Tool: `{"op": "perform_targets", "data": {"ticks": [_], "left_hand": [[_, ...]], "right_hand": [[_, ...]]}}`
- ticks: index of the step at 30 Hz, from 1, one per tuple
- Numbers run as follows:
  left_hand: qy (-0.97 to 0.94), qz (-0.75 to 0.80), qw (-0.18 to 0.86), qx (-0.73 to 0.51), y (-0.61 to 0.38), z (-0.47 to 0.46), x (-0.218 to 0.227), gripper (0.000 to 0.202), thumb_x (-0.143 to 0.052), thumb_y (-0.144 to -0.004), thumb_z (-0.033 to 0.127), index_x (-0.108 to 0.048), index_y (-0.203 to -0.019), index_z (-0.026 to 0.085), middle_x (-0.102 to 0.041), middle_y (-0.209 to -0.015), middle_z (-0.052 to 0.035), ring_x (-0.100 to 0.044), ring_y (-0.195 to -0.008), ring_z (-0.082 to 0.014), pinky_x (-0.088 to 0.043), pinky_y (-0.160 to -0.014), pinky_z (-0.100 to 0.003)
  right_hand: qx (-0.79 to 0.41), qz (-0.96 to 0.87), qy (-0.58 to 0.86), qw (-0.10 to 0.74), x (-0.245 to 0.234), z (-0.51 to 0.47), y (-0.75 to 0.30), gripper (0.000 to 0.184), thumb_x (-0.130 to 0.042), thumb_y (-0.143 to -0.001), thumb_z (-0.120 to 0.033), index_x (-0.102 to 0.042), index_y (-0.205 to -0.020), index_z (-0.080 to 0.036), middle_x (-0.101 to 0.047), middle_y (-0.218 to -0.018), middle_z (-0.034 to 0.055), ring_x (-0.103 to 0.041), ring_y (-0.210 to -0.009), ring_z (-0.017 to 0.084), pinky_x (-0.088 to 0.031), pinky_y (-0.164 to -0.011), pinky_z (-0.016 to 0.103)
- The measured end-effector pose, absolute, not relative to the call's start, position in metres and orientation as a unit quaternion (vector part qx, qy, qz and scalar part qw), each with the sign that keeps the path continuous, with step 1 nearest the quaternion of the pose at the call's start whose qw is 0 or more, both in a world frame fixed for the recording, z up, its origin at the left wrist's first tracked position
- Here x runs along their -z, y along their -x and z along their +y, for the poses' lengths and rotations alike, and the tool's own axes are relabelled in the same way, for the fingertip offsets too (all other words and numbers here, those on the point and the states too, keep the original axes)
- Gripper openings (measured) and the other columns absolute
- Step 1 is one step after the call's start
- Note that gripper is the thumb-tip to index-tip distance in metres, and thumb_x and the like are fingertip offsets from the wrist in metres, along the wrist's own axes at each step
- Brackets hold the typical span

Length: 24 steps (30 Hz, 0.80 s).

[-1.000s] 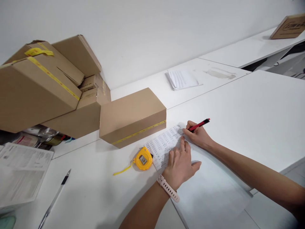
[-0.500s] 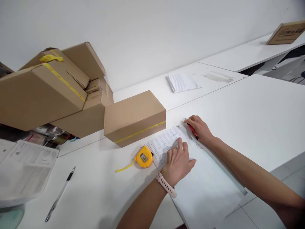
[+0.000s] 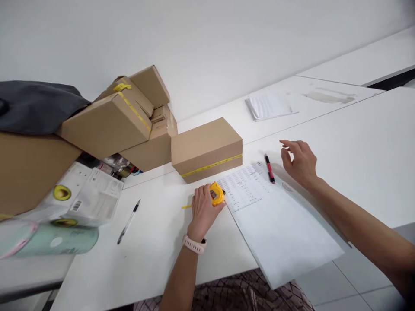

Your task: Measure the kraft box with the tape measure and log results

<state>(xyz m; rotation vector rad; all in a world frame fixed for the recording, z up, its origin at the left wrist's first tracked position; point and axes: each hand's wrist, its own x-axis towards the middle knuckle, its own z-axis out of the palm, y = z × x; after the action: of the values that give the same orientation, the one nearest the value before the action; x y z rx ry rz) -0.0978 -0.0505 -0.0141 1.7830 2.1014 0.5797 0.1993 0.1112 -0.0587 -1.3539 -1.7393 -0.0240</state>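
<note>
Though earlier around the pen [image 3: 269, 168], right hand [image 3: 301, 163] now empty, half-curled, left hand [image 3: 203, 209] curled round the tape measure [image 3: 218, 194]

1. I see the tape measure [image 3: 218, 195], a bright yellow-orange case, just below centre, its thin yellow strap [image 3: 186, 207] poking out leftward.
2. The red-and-black pen [image 3: 269, 168] lies slanted, right of centre.
3. The pale paper [image 3: 279, 233] spreads toward lower right, dark marks across its upper end.
</note>
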Motion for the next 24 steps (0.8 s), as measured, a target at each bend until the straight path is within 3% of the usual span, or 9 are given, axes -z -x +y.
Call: {"op": "perform_targets", "data": {"ticks": [4,8,10,14,17,20,24], "left_hand": [[-0.619,0.699,0.237,-0.267,0.100,-0.054,0.012,0.052,-0.072,-0.079,0.026,-0.054,-0.127,0.019,-0.064,-0.121,-0.0129,-0.054,-0.116,-0.0326,-0.042,-0.100,-0.049],[-0.653,0.587,0.352,-0.324,0.098,-0.063,-0.014,0.045,-0.066,-0.087,0.038,-0.058,-0.128,0.022,-0.066,-0.124,-0.0086,-0.063,-0.109,-0.0246,-0.050,-0.093,-0.036],[-0.649,0.529,0.417,-0.354,0.099,-0.066,-0.028,0.043,-0.064,-0.089,0.041,-0.060,-0.127,0.021,-0.067,-0.125,-0.0094,-0.064,-0.109,-0.0249,-0.051,-0.091,-0.034],[-0.572,0.474,0.521,-0.420,0.109,-0.067,-0.046,0.047,-0.069,-0.085,0.045,-0.060,-0.124,0.020,-0.070,-0.115,-0.0099,-0.065,-0.102,-0.0251,-0.050,-0.082,-0.033],[-0.535,0.489,0.505,-0.469,0.130,-0.057,-0.058,0.051,-0.074,-0.080,0.045,-0.061,-0.121,0.019,-0.072,-0.106,-0.0088,-0.066,-0.095,-0.0243,-0.048,-0.077,-0.031],[-0.486,0.507,0.458,-0.545,0.166,-0.036,-0.075,0.051,-0.079,-0.075,0.043,-0.064,-0.116,0.018,-0.073,-0.107,-0.0083,-0.066,-0.091,-0.0223,-0.045,-0.068,-0.025],[-0.406,0.535,0.399,-0.624,0.226,-0.004,-0.096,0.040,-0.079,-0.077,0.038,-0.064,-0.107,0.018,-0.072,-0.097,-0.0055,-0.066,-0.078,-0.0169,-0.044,-0.061,-0.022]], "right_hand": [[-0.135,-0.705,0.493,0.491,0.022,0.073,-0.171,0.027,-0.053,-0.094,-0.036,-0.070,-0.111,-0.022,-0.069,-0.104,0.0135,-0.063,-0.093,0.027,-0.050,-0.078,0.041],[-0.502,-0.692,0.394,0.338,-0.015,0.034,-0.131,0.038,-0.059,-0.090,-0.054,-0.072,-0.104,-0.022,-0.072,-0.104,0.0107,-0.065,-0.094,0.026,-0.051,-0.082,0.042],[-0.605,-0.667,0.342,0.268,-0.030,0.022,-0.114,0.044,-0.061,-0.087,-0.061,-0.073,-0.101,-0.022,-0.073,-0.108,0.0105,-0.064,-0.099,0.026,-0.050,-0.088,0.042],[-0.641,-0.654,0.321,0.242,-0.048,0.017,-0.094,0.045,-0.069,-0.080,-0.064,-0.074,-0.087,-0.020,-0.071,-0.089,0.0066,-0.060,-0.084,0.019,-0.047,-0.082,0.037],[-0.643,-0.639,0.321,0.274,-0.059,0.037,-0.087,0.041,-0.078,-0.073,-0.059,-0.070,-0.074,-0.019,-0.061,-0.073,0.0018,-0.051,-0.069,0.014,-0.045,-0.071,0.031],[-0.648,-0.587,0.321,0.364,-0.072,0.083,-0.086,0.038,-0.085,-0.069,-0.050,-0.066,-0.071,-0.017,-0.057,-0.070,0.0012,-0.049,-0.066,0.012,-0.045,-0.064,0.028],[-0.588,-0.506,0.389,0.496,-0.083,0.155,-0.090,0.030,-0.080,-0.079,-0.033,-0.057,-0.067,-0.018,-0.051,-0.067,0.0004,-0.045,-0.060,0.010,-0.044,-0.056,0.025]]}}
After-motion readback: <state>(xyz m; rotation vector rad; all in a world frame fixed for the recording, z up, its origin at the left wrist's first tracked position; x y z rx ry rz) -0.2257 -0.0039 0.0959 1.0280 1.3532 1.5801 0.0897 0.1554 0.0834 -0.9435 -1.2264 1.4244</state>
